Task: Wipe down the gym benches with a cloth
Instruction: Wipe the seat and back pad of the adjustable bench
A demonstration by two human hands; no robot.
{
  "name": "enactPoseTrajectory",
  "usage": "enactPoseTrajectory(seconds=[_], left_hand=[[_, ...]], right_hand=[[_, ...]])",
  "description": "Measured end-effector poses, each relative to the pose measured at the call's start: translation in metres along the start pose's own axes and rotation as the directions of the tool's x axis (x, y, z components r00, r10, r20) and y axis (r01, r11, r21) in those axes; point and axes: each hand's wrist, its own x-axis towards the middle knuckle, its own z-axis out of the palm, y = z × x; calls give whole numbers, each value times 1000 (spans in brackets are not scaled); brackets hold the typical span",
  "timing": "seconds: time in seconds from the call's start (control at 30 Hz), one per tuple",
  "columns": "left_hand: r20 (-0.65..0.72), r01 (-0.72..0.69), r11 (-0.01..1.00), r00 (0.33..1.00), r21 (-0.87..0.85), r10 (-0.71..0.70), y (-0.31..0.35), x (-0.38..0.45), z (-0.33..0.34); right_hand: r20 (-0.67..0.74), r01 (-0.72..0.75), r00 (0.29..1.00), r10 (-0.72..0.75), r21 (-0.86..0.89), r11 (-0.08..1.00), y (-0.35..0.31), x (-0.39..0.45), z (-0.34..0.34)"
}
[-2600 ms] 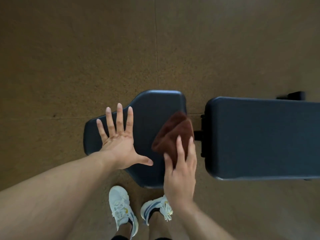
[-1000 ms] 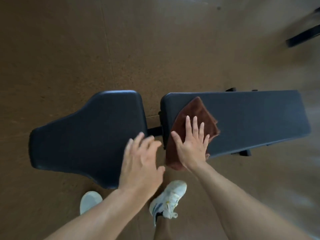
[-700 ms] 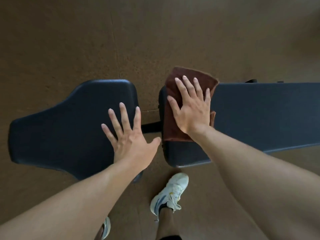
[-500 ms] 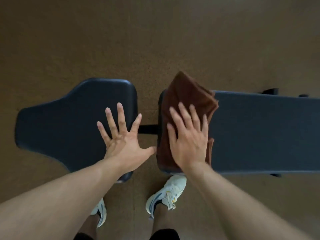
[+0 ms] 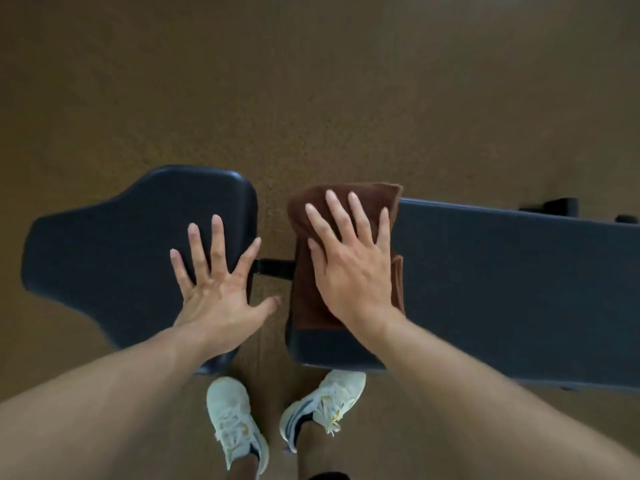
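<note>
A black gym bench lies across the view in two parts: a seat pad (image 5: 114,251) on the left and a long back pad (image 5: 502,289) on the right. A brown cloth (image 5: 367,194) covers the back pad's left end. My right hand (image 5: 349,271) lies flat on the cloth with fingers spread, pressing it onto the pad. My left hand (image 5: 218,292) rests flat and open on the right part of the seat pad, holding nothing.
A black metal link (image 5: 273,266) joins the two pads across a narrow gap. My two white shoes (image 5: 235,420) (image 5: 322,400) stand on the brown speckled floor just in front of the bench. A black bench foot (image 5: 561,206) shows behind the back pad.
My right hand has slid the cloth away from me toward the pad's far edge, uncovering a strip at the near edge. My left hand stays on the seat pad.
</note>
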Motion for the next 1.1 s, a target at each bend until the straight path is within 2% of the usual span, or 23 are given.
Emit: enactPoseTrajectory(seconds=[0.07, 0.13, 0.23, 0.4, 0.57, 0.63, 0.7, 0.77, 0.83, 0.9, 0.97, 1.03, 1.1], left_hand=[[17, -3, 1000, 1000, -17, 4, -2, 0, -3], [42, -9, 1000, 999, -28, 10, -2, -1, -5], [-10, -20, 999, 1000, -33, 20, -3, -1, -3], [-87, -50, 997, 995, -55, 45, -5, 2, 1], [-109, -52, 991, 993, -120, 39, -8, 3, 6], [-124, -32, 985, 992, -168, 11, -9, 2, 7], [-203, 11, 981, 978, -193, -51, 2, -3, 13], [-314, 16, 965, 944, -263, -101, 32, -13, 23], [-306, -18, 915, 945, -402, -116, 79, -20, 29], [-200, 58, 825, 959, -562, -203, 123, -24, 32], [-89, 202, 764, 943, -613, -321, 147, -20, 34], [-30, 278, 786, 935, -553, -353, 153, -13, 35], [1, 299, 798, 937, -523, -350, 152, -7, 37]], right_hand=[[-4, 5, 1000, -5, 48, 999, 3, -55, -2], [60, 37, 997, -39, 32, 999, 12, -110, -2], [144, 48, 989, -44, -20, 999, 20, -142, -7], [235, 61, 971, -37, -95, 994, 10, -81, -14], [143, 6, 990, 8, -101, 995, -13, 4, -4], [114, 27, 993, -17, -88, 996, -14, 7, 0], [102, 70, 993, -64, -56, 996, -4, -2, 0], [86, 120, 989, -117, -32, 992, 13, -12, -6], [76, 102, 992, -100, -25, 995, 49, -23, -13], [63, -51, 997, 54, -43, 998, 108, -42, -24], [23, -334, 942, 336, -68, 940, 184, -67, -40], [-3, -629, 777, 629, -31, 777, 248, -95, -59], [-7, -786, 617, 787, 41, 617, 272, -109, -71]])
